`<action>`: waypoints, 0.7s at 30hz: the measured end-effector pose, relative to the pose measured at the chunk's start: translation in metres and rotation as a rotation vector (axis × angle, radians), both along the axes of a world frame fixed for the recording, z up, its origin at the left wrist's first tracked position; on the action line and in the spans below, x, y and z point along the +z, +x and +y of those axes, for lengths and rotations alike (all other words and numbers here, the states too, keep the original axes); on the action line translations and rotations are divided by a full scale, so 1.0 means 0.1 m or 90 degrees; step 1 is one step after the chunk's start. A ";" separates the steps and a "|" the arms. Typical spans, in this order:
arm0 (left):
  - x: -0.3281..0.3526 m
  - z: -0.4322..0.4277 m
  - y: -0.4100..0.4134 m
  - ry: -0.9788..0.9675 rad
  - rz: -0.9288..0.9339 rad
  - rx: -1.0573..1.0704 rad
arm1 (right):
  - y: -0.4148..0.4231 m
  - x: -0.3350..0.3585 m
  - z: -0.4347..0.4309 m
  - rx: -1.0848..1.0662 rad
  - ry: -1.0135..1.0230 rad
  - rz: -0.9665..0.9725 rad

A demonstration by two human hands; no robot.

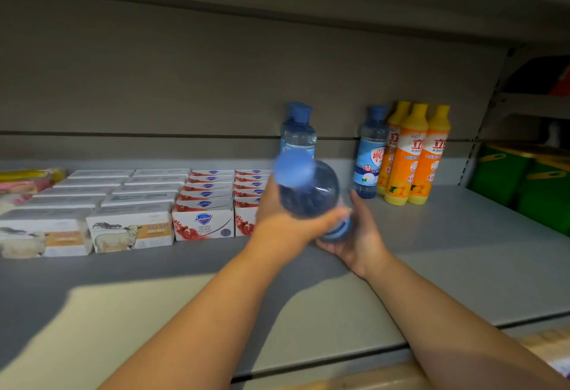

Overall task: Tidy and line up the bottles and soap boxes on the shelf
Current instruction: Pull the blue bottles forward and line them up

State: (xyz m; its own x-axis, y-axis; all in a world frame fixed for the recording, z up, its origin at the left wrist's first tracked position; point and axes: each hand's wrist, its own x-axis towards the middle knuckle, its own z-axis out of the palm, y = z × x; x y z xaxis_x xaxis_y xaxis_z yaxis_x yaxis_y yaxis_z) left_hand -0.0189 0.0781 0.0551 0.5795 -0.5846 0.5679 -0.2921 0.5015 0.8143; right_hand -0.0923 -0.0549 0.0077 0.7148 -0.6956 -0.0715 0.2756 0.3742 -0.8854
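A clear blue bottle [311, 192] with a blue cap is tilted toward me above the grey shelf [447, 260], blurred. My left hand [277, 220] grips its body from the left, thumb across the lower part. My right hand [357, 235] cups its base from the right and below. Behind it stand two more blue-capped bottles [297, 130], one in front of the other. Another blue bottle [370, 155] stands beside three orange dish-soap bottles [413, 155]. Rows of white-and-red soap boxes [205, 201] and white sheep-print soap boxes [129, 223] fill the shelf's left.
Pink and yellow packs [27, 181] lie at the far left. Green containers [524, 179] sit in the neighbouring bay on the right, past a shelf upright. The back panel is close behind the bottles. Bare shelf surface runs along the front edge.
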 end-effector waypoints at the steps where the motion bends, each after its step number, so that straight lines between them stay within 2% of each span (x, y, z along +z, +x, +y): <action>1: 0.03 -0.01 0.07 -0.018 0.080 -0.011 | 0.01 0.01 0.04 -0.006 -0.038 0.007; 3: 0.10 -0.03 0.23 -0.076 0.248 -0.062 | 0.02 0.02 0.14 -0.022 -0.143 -0.006; 7: 0.08 0.00 0.44 -0.181 0.586 -0.246 | 0.09 0.04 0.27 -0.168 -0.426 -0.106; 10: 0.01 -0.02 0.48 -0.219 0.720 -0.298 | 0.13 0.24 0.46 -0.252 -0.515 -0.207; 14: -0.02 0.01 0.48 -0.174 0.789 -0.358 | 0.24 0.45 0.68 -0.238 -0.666 -0.222; 17: -0.01 0.05 0.46 -0.142 0.786 -0.364 | 0.37 0.48 0.76 -0.213 -0.681 -0.186; 18: -0.01 0.05 0.47 -0.146 0.773 -0.341 | 0.41 0.46 0.75 -0.224 -0.648 -0.183; 21: 0.02 0.05 0.50 -0.175 0.698 -0.281 | 0.43 0.40 0.65 -0.216 -0.386 -0.251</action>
